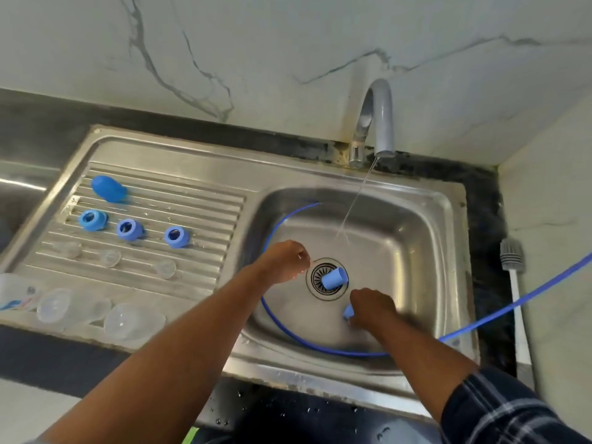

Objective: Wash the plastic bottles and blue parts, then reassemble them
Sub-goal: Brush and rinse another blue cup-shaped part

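— Well, what's biggest?
— Sink [352, 376], with the tap [382, 123] running into it and a blue hose [512, 307] looped round inside.
— Bottles?
— Clear bottles [64, 307] lie at the near left of the drainboard [192, 200]. The leftmost has a blue label [12, 304], too blurred to read.
— Hands?
— Both are low in the basin. Right hand [371, 307] grips a small blue piece [348, 311] near the drain [315, 283]. Left hand [282, 261] is curled just left of the drain; I cannot tell if it holds anything.
— Smaller bits?
— A blue cap [334, 277] lies on the drain, and three blue rings [129, 229] sit in a row on the drainboard
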